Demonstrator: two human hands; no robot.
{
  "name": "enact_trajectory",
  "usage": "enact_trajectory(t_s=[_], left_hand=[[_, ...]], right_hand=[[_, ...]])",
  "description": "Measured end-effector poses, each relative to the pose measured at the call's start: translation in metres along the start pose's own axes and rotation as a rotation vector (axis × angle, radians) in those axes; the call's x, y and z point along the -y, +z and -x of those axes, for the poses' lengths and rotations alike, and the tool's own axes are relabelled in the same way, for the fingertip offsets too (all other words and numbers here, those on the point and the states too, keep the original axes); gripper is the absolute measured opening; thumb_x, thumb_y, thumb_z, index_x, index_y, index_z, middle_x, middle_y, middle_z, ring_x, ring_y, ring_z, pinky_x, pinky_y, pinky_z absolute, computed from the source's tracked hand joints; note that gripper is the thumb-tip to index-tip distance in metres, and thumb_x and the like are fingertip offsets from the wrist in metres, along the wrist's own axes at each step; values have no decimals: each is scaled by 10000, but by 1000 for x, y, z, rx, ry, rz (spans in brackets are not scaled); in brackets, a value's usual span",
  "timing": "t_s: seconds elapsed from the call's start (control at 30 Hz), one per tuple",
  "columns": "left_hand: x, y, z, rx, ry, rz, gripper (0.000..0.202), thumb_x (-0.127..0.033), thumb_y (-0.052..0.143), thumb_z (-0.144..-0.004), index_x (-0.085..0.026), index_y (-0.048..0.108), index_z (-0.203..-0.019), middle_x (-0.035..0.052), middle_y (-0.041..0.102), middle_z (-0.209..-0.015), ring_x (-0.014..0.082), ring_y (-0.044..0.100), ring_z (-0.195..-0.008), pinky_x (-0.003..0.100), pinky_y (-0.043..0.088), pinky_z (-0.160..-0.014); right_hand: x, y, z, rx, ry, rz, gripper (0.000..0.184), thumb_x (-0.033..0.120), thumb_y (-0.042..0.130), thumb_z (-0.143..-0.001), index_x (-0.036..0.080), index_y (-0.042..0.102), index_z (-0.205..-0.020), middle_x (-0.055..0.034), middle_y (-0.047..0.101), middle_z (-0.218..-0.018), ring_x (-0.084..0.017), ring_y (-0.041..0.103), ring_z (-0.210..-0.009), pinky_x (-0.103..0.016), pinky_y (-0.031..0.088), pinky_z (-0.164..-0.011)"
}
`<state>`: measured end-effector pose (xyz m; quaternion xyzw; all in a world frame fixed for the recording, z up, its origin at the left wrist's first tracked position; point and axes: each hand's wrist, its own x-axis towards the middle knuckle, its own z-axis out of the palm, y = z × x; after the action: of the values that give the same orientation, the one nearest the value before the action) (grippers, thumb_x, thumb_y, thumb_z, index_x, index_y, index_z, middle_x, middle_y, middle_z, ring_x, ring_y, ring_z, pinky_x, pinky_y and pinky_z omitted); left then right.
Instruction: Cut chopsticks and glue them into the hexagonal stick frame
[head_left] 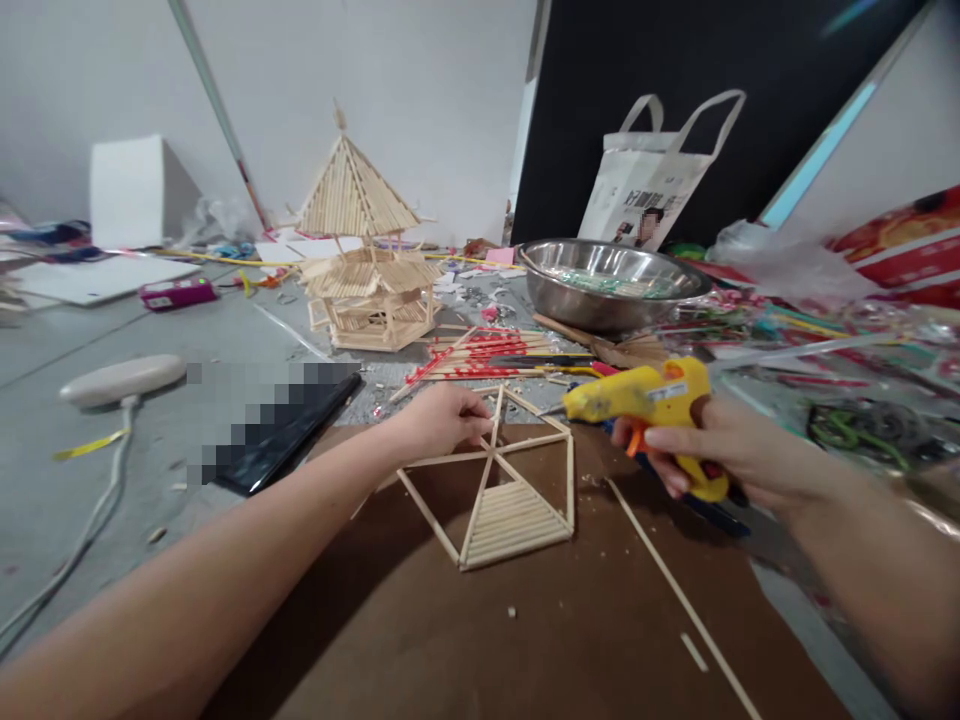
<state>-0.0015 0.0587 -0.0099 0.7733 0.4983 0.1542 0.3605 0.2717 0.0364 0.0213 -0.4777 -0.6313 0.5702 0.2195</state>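
Observation:
A hexagonal frame of thin wooden sticks (573, 485) lies on a brown board (420, 640), its spokes meeting at a hub. Short sticks laid side by side fill most of the front section (517, 520). My left hand (442, 420) is closed, fingertips pinching the frame by the far spoke near the hub. In my right hand (712, 450) is a yellow glue gun (637, 392), the fingers wrapped round its handle by the orange trigger. Its nozzle points left, close to the frame's far right side. A long loose stick (675, 585) lies right of the frame.
Behind stands a stick-built pavilion model (360, 200). Left are a dark phone-like slab (292, 430) and a white corded device (124, 380). Red-marked sticks (487, 350), a metal basin (600, 300) and a tote bag (630, 190) are farther back. Clutter (840, 350) covers the right.

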Motion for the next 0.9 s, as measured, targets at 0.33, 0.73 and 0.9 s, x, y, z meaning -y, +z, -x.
enact_trajectory(t_s=[0.33,0.73,0.9], left_hand=[[-2,-1,1,86,-67,114,214,-348,517,-664,-148,594,-660,-60,414,-414,39,343,-339,159,258,-356],[1,6,2,119,-107,217,175,-334,530,-661,-162,561,-671,-65,424,-403,53,393,-331,156,273,-338],[-4,6,3,122,-127,255,155,-305,524,-679,-155,552,-655,-63,433,-401,50,406,-332,158,286,-342]], right_hand=[[-4,36,-9,105,62,65,264,372,583,-652,154,548,-796,14,552,-631,-43,423,-385,-170,328,-348],[-10,47,-13,107,78,138,329,461,537,-659,142,533,-738,-19,589,-672,-39,420,-348,-177,314,-331],[-12,47,-14,93,78,173,337,485,525,-652,153,543,-710,-18,591,-673,-43,419,-345,-185,320,-328]])
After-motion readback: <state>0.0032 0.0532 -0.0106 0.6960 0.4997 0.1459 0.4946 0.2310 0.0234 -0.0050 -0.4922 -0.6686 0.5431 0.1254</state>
